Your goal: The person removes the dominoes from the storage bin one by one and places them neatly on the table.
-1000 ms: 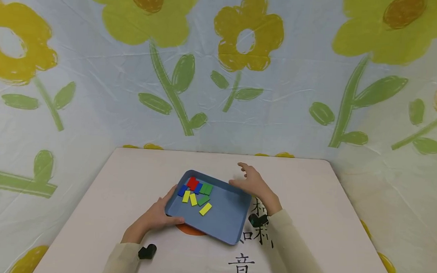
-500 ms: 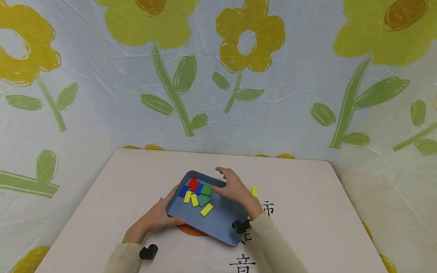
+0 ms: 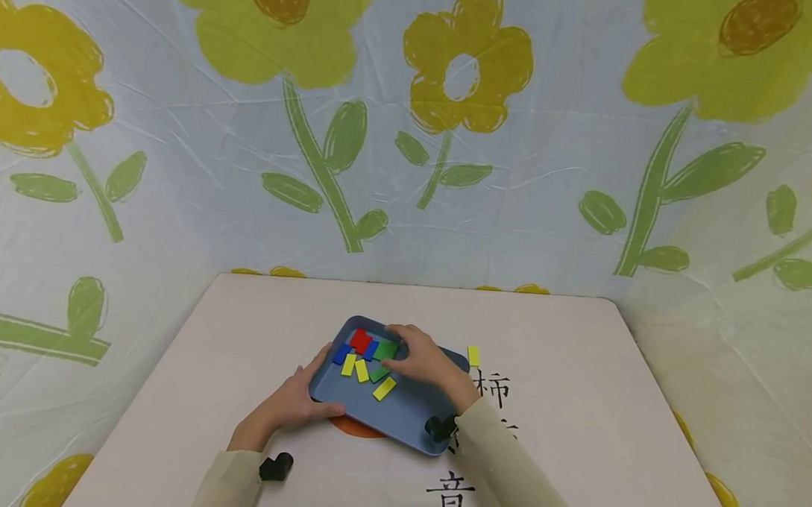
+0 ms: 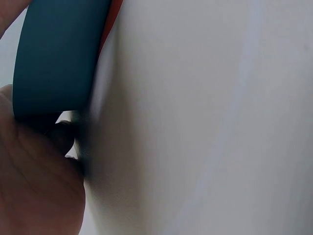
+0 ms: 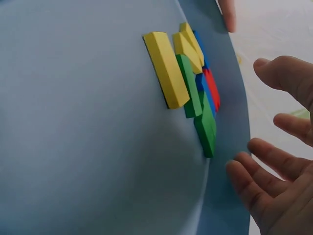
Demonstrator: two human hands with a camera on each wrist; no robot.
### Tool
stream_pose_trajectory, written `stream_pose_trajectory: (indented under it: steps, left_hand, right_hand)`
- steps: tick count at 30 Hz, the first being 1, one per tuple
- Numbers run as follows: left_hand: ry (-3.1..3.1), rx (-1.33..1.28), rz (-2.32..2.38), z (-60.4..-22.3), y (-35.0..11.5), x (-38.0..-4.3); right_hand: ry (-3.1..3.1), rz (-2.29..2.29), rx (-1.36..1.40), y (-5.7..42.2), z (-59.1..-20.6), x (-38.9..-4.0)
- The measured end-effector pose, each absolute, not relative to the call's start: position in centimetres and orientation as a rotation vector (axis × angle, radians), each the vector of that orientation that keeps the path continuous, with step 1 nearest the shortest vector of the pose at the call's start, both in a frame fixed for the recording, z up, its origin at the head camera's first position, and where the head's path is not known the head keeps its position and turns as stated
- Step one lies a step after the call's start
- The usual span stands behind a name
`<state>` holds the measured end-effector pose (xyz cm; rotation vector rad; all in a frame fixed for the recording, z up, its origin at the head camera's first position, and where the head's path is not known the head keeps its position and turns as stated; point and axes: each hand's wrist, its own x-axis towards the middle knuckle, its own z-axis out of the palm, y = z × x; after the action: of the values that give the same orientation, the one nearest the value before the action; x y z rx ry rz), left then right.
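Grips one tray at left end with left hand. Holds right hand spread over tray, near three green blocks. Counted also inside: three yellow blocks, two blue blocks, two red blocks. Counted on table, beside tray: one yellow block.

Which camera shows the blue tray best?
The head view: the tray appears nearly whole, though the right hand covers part. The left wrist view catches only a piece of its outside; the right wrist view, part of its floor and wall, close up.
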<state>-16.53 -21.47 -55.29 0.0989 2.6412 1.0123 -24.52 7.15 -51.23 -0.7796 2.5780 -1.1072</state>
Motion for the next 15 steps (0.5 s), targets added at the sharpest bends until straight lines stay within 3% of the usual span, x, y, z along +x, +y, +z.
stream_pose_trajectory:
  steps: [15]
  left_hand:
    - [2.635, 0.095, 1.027, -55.34, -21.48, -16.51]
  right_hand:
    - [2.533, -0.914, -0.831, 6.59, -52.0, -24.29]
